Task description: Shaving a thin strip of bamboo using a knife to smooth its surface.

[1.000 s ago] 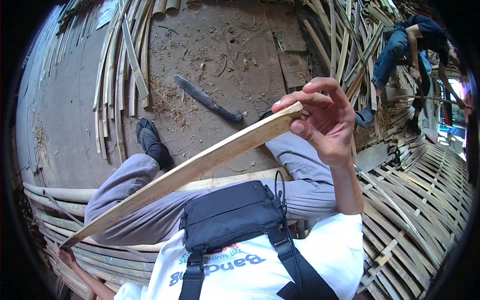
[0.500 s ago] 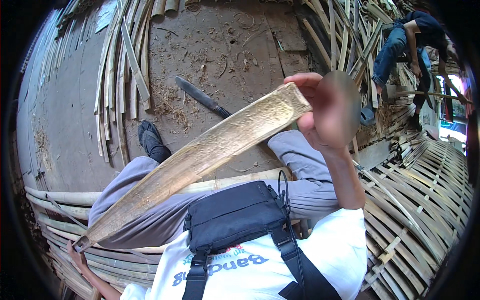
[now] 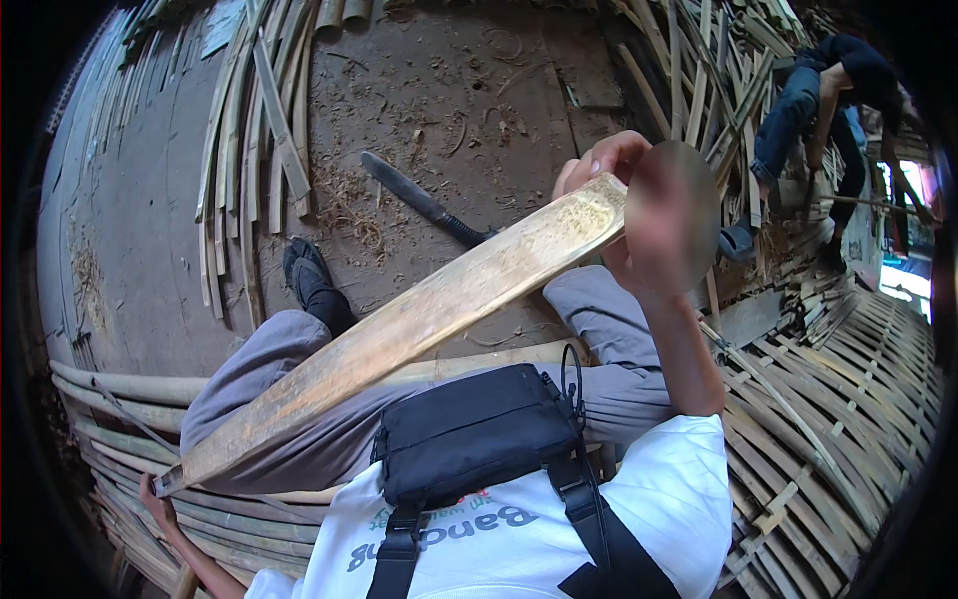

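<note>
A long split length of bamboo, pale and smooth on the face turned up, slants across my lap from lower left to upper right. My right hand is closed round its upper end; a blurred patch covers much of that hand, with several fingers curled behind the edge. At the far lower end, my left hand grips the other tip, its fingers partly hidden. Just beyond the bamboo, on the ground, lies a large dark-bladed knife with a black wrapped handle.
Bamboo strips lie at the upper left, with more piled at the upper right. Shavings litter the ground. A woven bamboo lattice spreads at the right. Another person bends over at the upper right. A black pouch hangs on my chest.
The bamboo has been rolled about its length: its rough hollow side faced up before, a smoother face now. Both hands keep hold of its ends. The view has shifted slightly.
</note>
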A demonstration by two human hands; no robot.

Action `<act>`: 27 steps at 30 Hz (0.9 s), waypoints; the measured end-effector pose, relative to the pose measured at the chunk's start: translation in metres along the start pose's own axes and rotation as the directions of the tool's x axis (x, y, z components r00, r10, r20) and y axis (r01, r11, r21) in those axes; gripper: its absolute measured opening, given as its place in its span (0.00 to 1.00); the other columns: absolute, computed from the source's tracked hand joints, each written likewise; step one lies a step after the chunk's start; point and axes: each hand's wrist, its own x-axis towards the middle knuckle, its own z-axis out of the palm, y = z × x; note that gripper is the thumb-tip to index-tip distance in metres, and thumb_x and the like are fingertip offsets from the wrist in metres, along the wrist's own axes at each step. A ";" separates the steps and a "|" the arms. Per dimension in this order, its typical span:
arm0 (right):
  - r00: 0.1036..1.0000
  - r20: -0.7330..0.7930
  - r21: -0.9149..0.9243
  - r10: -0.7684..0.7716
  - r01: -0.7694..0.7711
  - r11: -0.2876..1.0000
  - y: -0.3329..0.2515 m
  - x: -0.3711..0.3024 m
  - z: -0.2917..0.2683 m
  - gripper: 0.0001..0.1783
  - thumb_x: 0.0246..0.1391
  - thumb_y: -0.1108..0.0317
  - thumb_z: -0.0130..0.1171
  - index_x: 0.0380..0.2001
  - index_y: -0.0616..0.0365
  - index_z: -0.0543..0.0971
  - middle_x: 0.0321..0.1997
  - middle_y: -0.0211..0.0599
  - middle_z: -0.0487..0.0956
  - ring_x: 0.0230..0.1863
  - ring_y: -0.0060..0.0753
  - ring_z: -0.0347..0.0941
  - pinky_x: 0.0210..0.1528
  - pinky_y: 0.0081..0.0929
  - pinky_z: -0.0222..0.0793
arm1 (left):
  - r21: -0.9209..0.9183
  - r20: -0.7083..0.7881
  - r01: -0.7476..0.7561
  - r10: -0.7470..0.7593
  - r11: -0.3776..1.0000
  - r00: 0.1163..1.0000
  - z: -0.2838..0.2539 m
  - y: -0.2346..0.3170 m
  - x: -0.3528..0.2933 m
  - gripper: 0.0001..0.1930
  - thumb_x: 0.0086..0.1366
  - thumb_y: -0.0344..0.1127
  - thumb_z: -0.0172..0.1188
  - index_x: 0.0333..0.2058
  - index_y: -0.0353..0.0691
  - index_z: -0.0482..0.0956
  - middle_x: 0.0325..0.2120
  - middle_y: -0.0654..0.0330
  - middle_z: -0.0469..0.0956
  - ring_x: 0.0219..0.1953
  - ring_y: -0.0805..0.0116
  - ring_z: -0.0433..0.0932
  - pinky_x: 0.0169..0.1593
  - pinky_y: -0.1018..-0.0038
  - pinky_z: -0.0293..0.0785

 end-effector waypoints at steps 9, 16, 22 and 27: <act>0.976 -0.194 -0.934 0.095 -0.214 0.288 0.079 0.016 -0.018 0.23 0.61 0.58 0.55 0.55 0.59 0.73 0.54 0.46 0.75 0.55 0.45 0.70 0.59 0.36 0.62 | 0.575 -0.427 0.032 0.266 0.818 0.864 -0.075 0.117 0.017 0.14 0.51 0.43 0.63 0.28 0.37 0.76 0.24 0.49 0.75 0.28 0.47 0.75 0.33 0.60 0.70; 0.884 0.444 -0.762 0.145 0.288 0.580 0.110 0.012 0.145 0.14 0.53 0.68 0.60 0.43 0.60 0.76 0.46 0.44 0.77 0.53 0.48 0.68 0.57 0.37 0.62 | 0.668 -0.605 0.236 0.331 0.706 0.724 -0.107 0.330 0.015 0.16 0.43 0.43 0.68 0.29 0.42 0.78 0.29 0.58 0.78 0.36 0.56 0.76 0.45 0.65 0.70; 0.932 0.259 -0.900 0.252 0.138 0.413 0.231 -0.026 0.065 0.22 0.48 0.67 0.64 0.46 0.63 0.72 0.47 0.48 0.75 0.52 0.53 0.67 0.56 0.43 0.61 | 0.476 -0.494 -0.062 0.325 0.877 0.807 -0.080 0.422 0.002 0.25 0.42 0.24 0.63 0.44 0.42 0.74 0.28 0.56 0.74 0.37 0.55 0.75 0.48 0.62 0.68; 0.910 0.019 -0.998 0.414 -0.004 0.056 0.271 -0.058 0.005 0.35 0.46 0.60 0.69 0.55 0.60 0.67 0.51 0.50 0.74 0.55 0.53 0.68 0.56 0.46 0.62 | 0.322 -0.289 -0.183 0.281 0.929 0.915 -0.040 0.448 0.010 0.27 0.47 0.17 0.59 0.49 0.40 0.70 0.23 0.58 0.72 0.28 0.58 0.75 0.36 0.67 0.74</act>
